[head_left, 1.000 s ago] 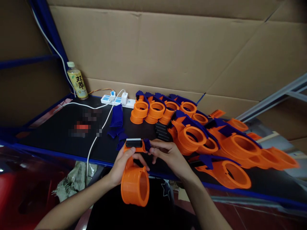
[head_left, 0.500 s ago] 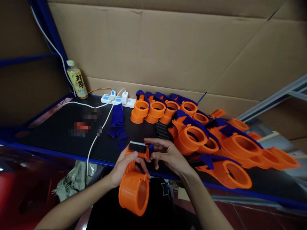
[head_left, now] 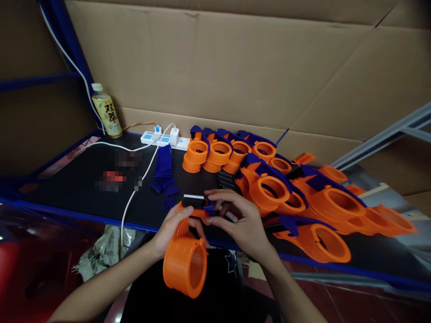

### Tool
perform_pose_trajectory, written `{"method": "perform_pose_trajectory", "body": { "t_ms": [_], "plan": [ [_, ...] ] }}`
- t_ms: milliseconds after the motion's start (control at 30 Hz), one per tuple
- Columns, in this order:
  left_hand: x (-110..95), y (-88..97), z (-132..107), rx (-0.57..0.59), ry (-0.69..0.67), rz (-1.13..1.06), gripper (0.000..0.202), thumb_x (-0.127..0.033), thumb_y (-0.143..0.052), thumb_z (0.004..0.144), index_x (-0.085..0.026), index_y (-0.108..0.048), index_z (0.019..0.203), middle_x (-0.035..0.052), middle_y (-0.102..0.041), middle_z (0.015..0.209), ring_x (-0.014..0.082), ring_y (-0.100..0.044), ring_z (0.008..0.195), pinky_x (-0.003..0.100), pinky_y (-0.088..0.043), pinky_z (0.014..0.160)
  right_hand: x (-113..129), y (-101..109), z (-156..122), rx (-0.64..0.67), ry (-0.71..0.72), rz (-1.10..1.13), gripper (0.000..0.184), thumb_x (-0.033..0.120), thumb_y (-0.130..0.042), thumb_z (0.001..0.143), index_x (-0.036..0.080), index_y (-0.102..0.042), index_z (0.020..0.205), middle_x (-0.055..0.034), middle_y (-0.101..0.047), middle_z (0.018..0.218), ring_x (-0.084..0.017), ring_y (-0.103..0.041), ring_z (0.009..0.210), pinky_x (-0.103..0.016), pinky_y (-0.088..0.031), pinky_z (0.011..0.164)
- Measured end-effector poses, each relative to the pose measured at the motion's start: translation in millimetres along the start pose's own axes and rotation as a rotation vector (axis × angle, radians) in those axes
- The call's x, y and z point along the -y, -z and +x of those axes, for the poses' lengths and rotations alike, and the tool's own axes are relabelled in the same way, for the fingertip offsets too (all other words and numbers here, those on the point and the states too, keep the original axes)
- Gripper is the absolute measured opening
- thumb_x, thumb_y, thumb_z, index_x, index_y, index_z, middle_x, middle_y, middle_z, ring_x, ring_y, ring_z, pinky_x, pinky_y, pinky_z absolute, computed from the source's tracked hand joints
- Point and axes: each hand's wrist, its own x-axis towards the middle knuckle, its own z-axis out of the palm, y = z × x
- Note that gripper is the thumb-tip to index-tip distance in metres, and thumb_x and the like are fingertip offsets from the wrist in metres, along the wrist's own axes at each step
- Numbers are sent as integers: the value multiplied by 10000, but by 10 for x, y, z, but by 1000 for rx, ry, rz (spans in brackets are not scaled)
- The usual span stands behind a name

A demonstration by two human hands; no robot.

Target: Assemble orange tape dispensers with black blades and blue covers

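An orange packing tape dispenser (head_left: 183, 264) hangs from my left hand (head_left: 170, 231), whose fingers are wrapped round its neck with the thumb on the head. Its round hub points down toward me. On the head sits a black blade holder (head_left: 192, 202) with a pale toothed blade along the top. My right hand (head_left: 242, 220) pinches a small dark blue plastic part (head_left: 209, 207) between thumb and fingers, against the right end of the head. Whether that part is seated there I cannot tell. Loose blue pieces (head_left: 164, 186) lie on the table beyond my left hand.
Several orange and blue dispensers (head_left: 269, 193) crowd the right side of the black table (head_left: 84, 179). Flat blue strips (head_left: 163, 160) lie near a white power strip (head_left: 148, 138). A yellow-labelled bottle (head_left: 107, 112) stands back left. A white cable (head_left: 129, 202) hangs over the front edge.
My right hand has turned and its thumb and fingers now close on the blue part at the dispenser's head. The dispenser has tilted slightly in my left hand.
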Motion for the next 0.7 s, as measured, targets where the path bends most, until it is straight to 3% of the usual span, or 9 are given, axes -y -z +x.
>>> {"method": "perform_pose_trajectory", "body": {
  "t_ms": [133, 467, 700],
  "plan": [
    [-13, -17, 14, 10, 11, -65, 298, -425, -572, 915, -138, -565, 997, 74, -709, 636, 254, -704, 499, 345, -581, 496, -46, -15, 5, 40, 191, -141, 348, 199, -805, 806, 261, -705, 1133, -78, -695, 1239, -203, -657, 1076, -320, -575, 829],
    [56, 29, -5, 21, -52, 19, 226, -314, -649, 889, -189, -516, 1022, 37, -723, 651, 259, -734, 536, 303, -582, 485, -157, 5, -83, 78, 293, -185, 351, 225, -770, 844, 260, -686, 1183, -107, -695, 1247, -216, -695, 1034, -306, -604, 701],
    [55, -20, -3, -62, -81, 137, 300, -408, -672, 890, -181, -534, 1028, 42, -729, 654, 257, -745, 563, 261, -542, 476, -148, 25, -42, 76, 368, -246, 356, 234, -785, 833, 270, -699, 1176, -98, -694, 1212, -229, -689, 1116, -385, -597, 924]
  ]
}}
